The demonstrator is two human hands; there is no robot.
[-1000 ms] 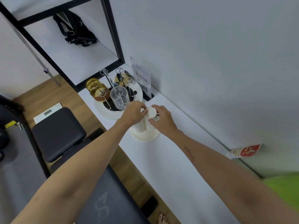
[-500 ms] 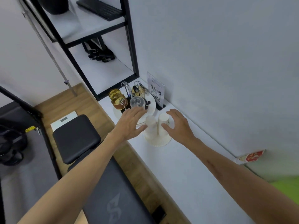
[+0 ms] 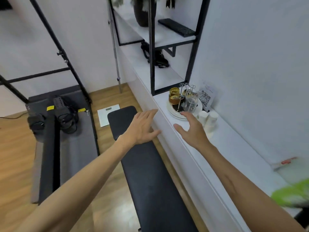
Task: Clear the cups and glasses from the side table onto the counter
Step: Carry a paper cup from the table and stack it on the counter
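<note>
Two white paper cups point(image 3: 208, 120) stand upside down side by side on the white counter point(image 3: 234, 144), near the wall. Beyond them a white round tray point(image 3: 173, 113) carries a wire rack with amber glasses point(image 3: 174, 97) and a clear glass point(image 3: 189, 102). My right hand point(image 3: 192, 129) hovers over the counter just left of the paper cups, fingers spread, holding nothing. My left hand point(image 3: 142, 126) is open too, out past the counter's front edge, above the black bench.
A QR-code sign point(image 3: 206, 98) leans on the wall behind the tray. A black padded bench point(image 3: 147, 164) runs along the counter's front. A black-framed shelf unit point(image 3: 167, 47) with a keyboard and vase stands at the far end. A white scale point(image 3: 107, 116) lies on the wooden floor.
Both hands have let go of the paper cups and drawn back toward me. The view has pulled away and swung up, showing more floor and shelf.
</note>
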